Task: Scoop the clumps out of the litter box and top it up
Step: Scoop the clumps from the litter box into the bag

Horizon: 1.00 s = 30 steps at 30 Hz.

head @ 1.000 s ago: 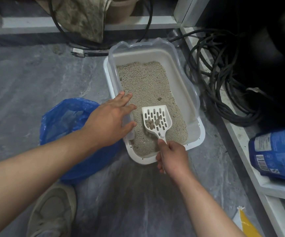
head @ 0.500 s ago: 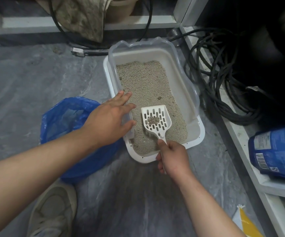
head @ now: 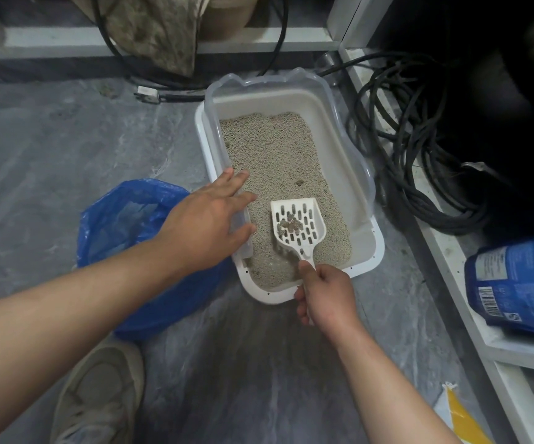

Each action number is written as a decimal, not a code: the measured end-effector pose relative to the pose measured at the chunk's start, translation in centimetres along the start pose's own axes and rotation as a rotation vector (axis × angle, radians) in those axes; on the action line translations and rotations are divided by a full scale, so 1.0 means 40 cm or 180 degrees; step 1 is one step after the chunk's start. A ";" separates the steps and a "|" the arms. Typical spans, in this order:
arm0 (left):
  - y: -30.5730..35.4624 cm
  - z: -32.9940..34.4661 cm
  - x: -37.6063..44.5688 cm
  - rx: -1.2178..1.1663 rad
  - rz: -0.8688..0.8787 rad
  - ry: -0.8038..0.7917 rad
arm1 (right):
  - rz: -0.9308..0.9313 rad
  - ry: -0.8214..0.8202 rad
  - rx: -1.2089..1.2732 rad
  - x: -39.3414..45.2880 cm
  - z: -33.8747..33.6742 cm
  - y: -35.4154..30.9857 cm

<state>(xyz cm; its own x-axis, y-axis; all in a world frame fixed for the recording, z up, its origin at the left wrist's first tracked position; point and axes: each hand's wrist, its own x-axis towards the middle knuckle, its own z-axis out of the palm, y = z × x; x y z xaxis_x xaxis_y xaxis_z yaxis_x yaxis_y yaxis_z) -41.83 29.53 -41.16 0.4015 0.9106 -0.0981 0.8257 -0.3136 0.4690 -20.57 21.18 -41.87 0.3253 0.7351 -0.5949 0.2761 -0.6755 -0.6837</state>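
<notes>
A white litter box (head: 373,248) with a clear plastic rim guard sits on the grey floor, filled with beige litter (head: 269,149). My right hand (head: 326,293) grips the handle of a white slotted scoop (head: 297,222), held above the litter near the box's front. A few grey clumps (head: 289,225) lie in the scoop. One small dark clump (head: 299,182) rests on the litter beyond it. My left hand (head: 208,219) lies on the box's left rim, fingers spread over the guard. An open blue plastic bag (head: 121,219) stands left of the box.
A blue litter bag (head: 522,280) lies on a white shelf at the right. Coiled black cables (head: 413,149) are piled right of the box. A stained cloth (head: 156,30) hangs at the back ledge. My shoe (head: 99,395) is at the lower left.
The scoop stays nearly in place over the litter; the clumps in it have shifted slightly. My left hand remains on the rim.
</notes>
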 end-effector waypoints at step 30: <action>-0.268 -0.168 -0.127 0.0142 -0.1167 -0.0312 | -0.0596 -0.1274 -0.0319 -0.179 0.144 -0.113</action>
<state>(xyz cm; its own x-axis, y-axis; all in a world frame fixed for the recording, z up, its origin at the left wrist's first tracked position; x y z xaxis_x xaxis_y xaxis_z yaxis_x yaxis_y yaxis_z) -55.40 30.07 -39.78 0.1106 0.9351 -0.3367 0.9372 0.0147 0.3486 -29.35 19.29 -36.96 -0.1084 0.7965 -0.5949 0.3896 -0.5165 -0.7625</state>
